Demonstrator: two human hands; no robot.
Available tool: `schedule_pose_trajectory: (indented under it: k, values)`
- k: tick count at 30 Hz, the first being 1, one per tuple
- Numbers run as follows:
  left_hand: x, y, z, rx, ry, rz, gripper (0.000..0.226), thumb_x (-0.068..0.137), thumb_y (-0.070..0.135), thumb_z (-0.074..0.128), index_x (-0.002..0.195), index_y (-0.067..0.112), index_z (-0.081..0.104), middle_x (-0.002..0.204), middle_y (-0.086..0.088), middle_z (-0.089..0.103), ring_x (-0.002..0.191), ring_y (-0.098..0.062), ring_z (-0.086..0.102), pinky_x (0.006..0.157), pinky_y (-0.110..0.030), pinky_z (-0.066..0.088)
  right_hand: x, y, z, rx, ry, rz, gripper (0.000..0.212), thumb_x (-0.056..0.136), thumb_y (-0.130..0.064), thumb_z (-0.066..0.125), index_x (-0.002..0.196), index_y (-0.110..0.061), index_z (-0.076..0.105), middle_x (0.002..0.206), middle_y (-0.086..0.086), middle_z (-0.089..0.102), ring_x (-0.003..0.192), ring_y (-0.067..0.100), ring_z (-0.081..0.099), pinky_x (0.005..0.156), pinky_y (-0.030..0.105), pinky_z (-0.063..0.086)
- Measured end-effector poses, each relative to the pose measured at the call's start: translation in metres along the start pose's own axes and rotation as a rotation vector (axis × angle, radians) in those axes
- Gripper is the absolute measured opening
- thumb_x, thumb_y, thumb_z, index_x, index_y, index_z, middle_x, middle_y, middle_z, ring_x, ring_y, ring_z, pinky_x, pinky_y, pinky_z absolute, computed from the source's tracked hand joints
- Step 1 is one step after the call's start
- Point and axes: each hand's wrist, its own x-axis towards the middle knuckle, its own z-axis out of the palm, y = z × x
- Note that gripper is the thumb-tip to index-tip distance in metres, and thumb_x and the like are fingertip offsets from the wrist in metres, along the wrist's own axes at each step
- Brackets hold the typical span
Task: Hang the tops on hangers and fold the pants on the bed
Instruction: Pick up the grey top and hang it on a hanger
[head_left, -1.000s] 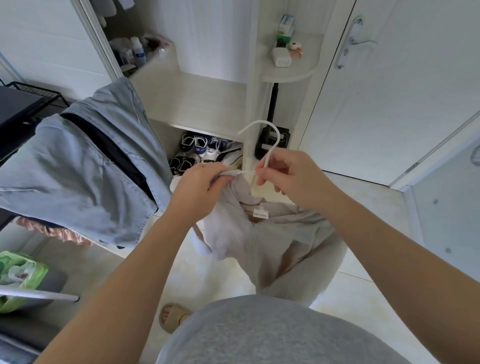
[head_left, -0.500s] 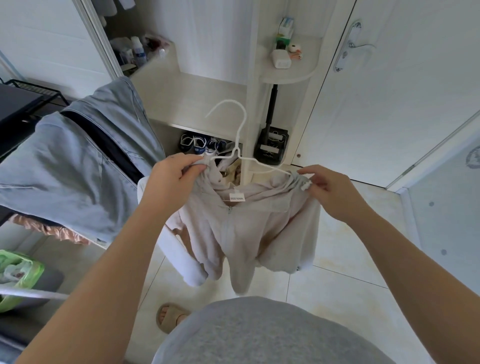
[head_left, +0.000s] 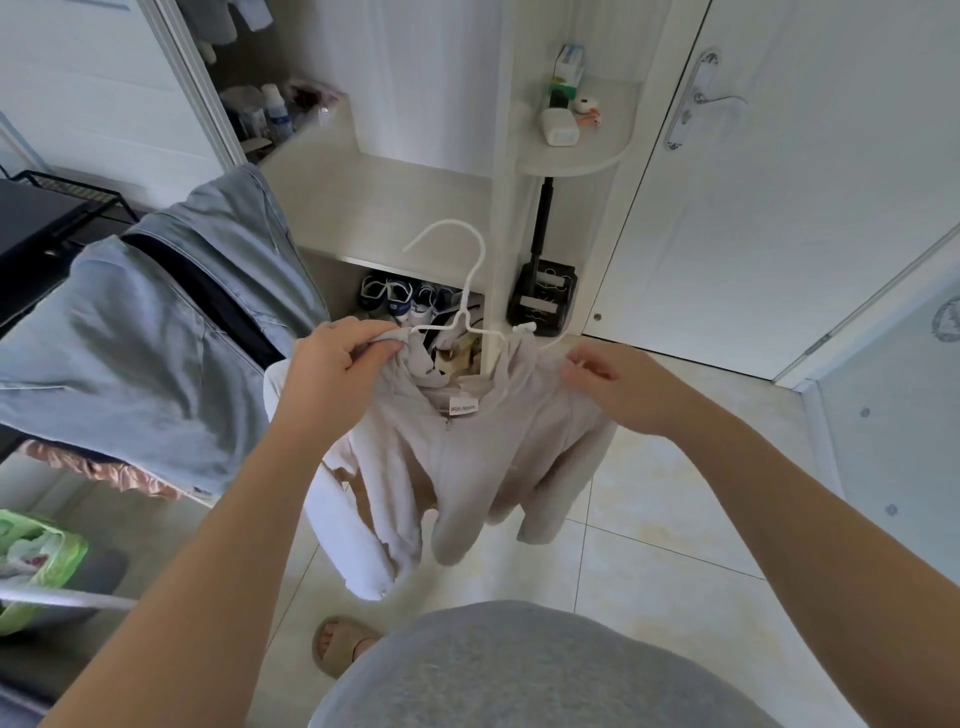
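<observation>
You've got the top up in the air at chest height, threaded on the hanger, hem and sleeves dangling clear of the floor. Your left hand has its fingers curled tight round the left shoulder and that end of the hanger. Your right hand has bent fingers pinching the right shoulder fabric, and the hanger tip pokes out just beside it.

Tight on the left: the denim draped there sits right by your left wrist. The hook lines up with the white post behind it. Open tile lies to the right, up to the door.

Count: one top, one hanger, two hands on it. There are a few shoes in the cubby, too jumbled to count.
</observation>
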Motion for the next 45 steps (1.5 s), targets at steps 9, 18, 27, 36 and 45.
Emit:
schedule_pose_trajectory:
  k: [9, 18, 27, 36, 45]
  values:
    - [0.011, -0.001, 0.019, 0.155, 0.115, -0.073, 0.017, 0.095, 0.025, 0.065, 0.107, 0.022, 0.078, 0.110, 0.002, 0.072, 0.109, -0.028, 0.061, 0.095, -0.049, 0.047, -0.029, 0.007, 0.019, 0.512, -0.091, -0.039, 0.026, 0.101, -0.003, 0.047, 0.097, -0.018, 0.067, 0.087, -0.002, 0.071, 0.077, 0.007, 0.064, 0.068, 0.015, 0.047]
    - [0.015, -0.008, 0.040, -0.031, -0.066, -0.256, 0.031, 0.097, 0.027, 0.063, 0.127, 0.024, 0.064, 0.136, 0.005, 0.053, 0.129, -0.020, 0.046, 0.110, -0.037, 0.037, 0.000, -0.020, 0.038, 0.896, 0.063, 0.121, 0.029, 0.094, 0.002, 0.048, 0.086, -0.016, 0.069, 0.084, -0.002, 0.068, 0.079, 0.010, 0.062, 0.069, 0.021, 0.047]
    - [0.040, -0.044, 0.027, -0.255, -0.310, -0.345, 0.012, 0.097, 0.029, 0.061, 0.105, 0.032, 0.069, 0.104, 0.021, 0.068, 0.095, 0.006, 0.059, 0.075, -0.007, 0.042, 0.081, -0.076, 0.039, 1.262, 0.039, 0.231, 0.020, 0.093, -0.011, 0.057, 0.100, -0.021, 0.073, 0.104, 0.007, 0.071, 0.094, 0.023, 0.066, 0.083, 0.038, 0.051]
    - [0.127, -0.074, -0.053, -0.383, -0.436, -0.237, 0.011, 0.092, 0.030, 0.068, 0.102, 0.029, 0.071, 0.098, 0.017, 0.071, 0.094, -0.002, 0.064, 0.080, -0.019, 0.051, 0.192, -0.189, 0.020, 1.241, 0.161, 0.026, 0.036, 0.080, -0.014, 0.071, 0.114, -0.006, 0.062, 0.101, 0.017, 0.055, 0.090, 0.031, 0.053, 0.077, 0.041, 0.048]
    - [0.216, -0.108, -0.145, -0.167, -0.343, 0.010, 0.044, 0.069, 0.076, 0.056, 0.101, 0.046, 0.060, 0.101, 0.028, 0.063, 0.102, 0.008, 0.058, 0.088, -0.018, 0.049, 0.301, -0.298, -0.007, 0.934, 0.478, -0.259, 0.017, 0.081, -0.024, 0.065, 0.089, -0.013, 0.055, 0.057, -0.004, 0.051, 0.049, 0.014, 0.048, 0.046, 0.025, 0.039]
